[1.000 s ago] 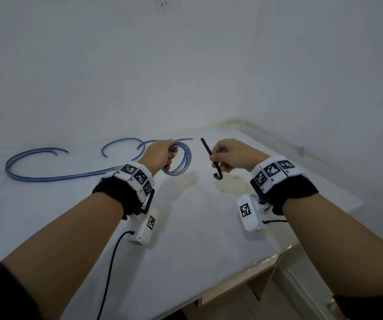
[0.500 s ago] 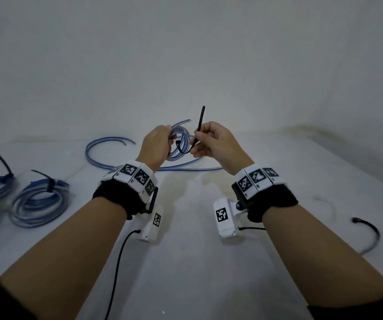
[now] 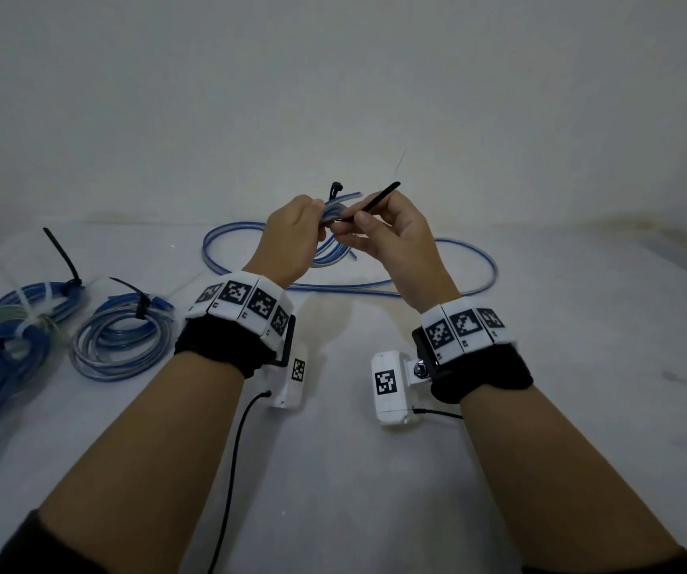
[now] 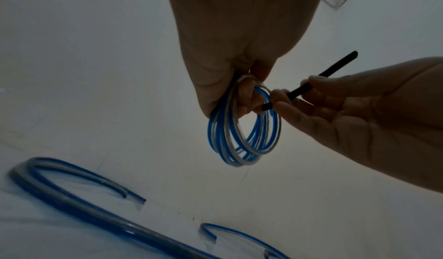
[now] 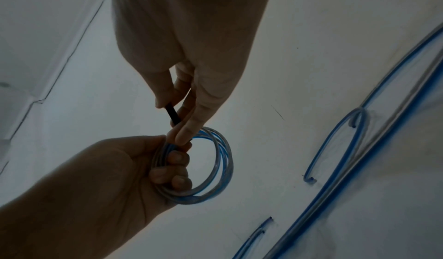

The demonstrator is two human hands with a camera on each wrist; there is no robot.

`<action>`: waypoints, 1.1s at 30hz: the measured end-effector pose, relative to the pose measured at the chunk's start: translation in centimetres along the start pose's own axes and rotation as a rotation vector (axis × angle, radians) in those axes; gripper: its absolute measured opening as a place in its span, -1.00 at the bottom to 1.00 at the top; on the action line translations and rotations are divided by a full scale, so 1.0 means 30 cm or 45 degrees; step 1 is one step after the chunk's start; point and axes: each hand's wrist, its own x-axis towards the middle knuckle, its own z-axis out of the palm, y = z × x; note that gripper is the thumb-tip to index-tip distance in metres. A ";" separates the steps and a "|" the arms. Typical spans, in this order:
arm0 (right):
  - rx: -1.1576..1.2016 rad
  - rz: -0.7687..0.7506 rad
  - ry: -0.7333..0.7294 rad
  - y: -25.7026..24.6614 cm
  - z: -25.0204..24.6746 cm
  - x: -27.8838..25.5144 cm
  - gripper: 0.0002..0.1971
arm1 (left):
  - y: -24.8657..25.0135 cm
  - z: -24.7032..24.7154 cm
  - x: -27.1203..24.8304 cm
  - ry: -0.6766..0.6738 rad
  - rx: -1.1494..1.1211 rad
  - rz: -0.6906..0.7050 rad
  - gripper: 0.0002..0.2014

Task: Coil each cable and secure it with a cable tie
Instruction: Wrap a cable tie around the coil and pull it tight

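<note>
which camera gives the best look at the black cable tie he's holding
The left wrist view. There the black cable tie runs clearly between the right hand's fingers toward the coil. The head view shows it small and thin, with its head end behind the coil. The right wrist view shows only a short piece.

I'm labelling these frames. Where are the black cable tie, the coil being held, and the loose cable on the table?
black cable tie [image 4: 321, 79], left wrist view, its free strap.
coil [image 4: 242, 149], left wrist view, bottom of the loops.
loose cable [image 3: 486, 258], head view, right-hand bend.
</note>
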 end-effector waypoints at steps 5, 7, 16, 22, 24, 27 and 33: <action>0.024 -0.042 -0.042 0.011 -0.001 -0.010 -0.88 | 0.006 -0.005 -0.001 -0.054 0.083 0.044 -0.65; 0.045 -0.052 -0.047 0.011 -0.004 -0.013 -0.87 | 0.014 -0.006 -0.002 -0.068 0.094 0.058 -0.65; 0.107 0.046 -0.017 0.006 -0.004 -0.011 -0.82 | -0.003 -0.017 -0.011 -0.059 -0.016 0.080 -0.78; 0.089 0.075 0.092 0.005 -0.004 -0.013 -0.94 | -0.002 -0.013 -0.030 -0.065 0.067 0.169 -0.93; 0.077 0.086 0.087 0.003 -0.006 -0.015 -0.93 | 0.000 -0.013 -0.034 -0.072 0.024 0.180 -0.95; 0.077 0.110 0.042 0.002 -0.004 -0.016 -0.94 | 0.000 -0.015 -0.036 -0.023 0.071 0.199 -0.88; 0.078 0.173 0.057 0.003 -0.001 -0.011 -0.88 | 0.008 -0.006 -0.038 0.056 0.175 0.279 -0.92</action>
